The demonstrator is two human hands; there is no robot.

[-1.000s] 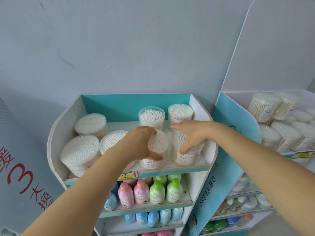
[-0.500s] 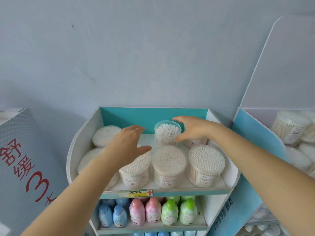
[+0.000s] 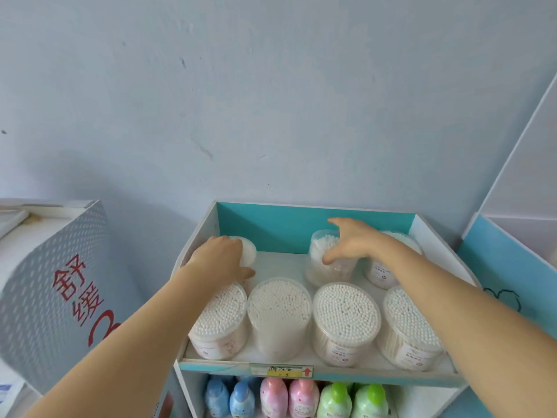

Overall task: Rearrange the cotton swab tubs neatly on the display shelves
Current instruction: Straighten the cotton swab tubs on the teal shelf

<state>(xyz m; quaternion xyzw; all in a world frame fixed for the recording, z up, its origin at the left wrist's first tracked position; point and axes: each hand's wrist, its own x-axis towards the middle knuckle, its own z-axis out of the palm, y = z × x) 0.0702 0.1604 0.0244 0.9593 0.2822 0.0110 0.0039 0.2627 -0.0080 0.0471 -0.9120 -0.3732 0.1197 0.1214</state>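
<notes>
The top shelf (image 3: 301, 227) of a teal and white display holds round clear cotton swab tubs. Several stand in a front row, from the left tub (image 3: 220, 318) and its neighbour (image 3: 278, 312) to the two on the right (image 3: 346, 318) (image 3: 410, 324). My left hand (image 3: 221, 262) covers the back-left tub (image 3: 248, 251), thumb round its side. A smaller back-middle tub (image 3: 328, 268) leans to the left, and my right hand (image 3: 351, 244) grips its top. The back-right tub (image 3: 388, 268) stands partly behind my right forearm.
Blue (image 3: 241, 399), pink (image 3: 274, 398) and green bottles (image 3: 336, 401) fill the shelf below. A yellow price tag (image 3: 281, 371) sits on the shelf's front edge. A grey cardboard stand with red characters (image 3: 60, 285) is at the left; another display's teal side panel (image 3: 512, 267) is at the right.
Both hands have left the front tubs and reached to the back row. The right hand took hold of the back-middle tub and tilted it; the left hand came down on the back-left tub.
</notes>
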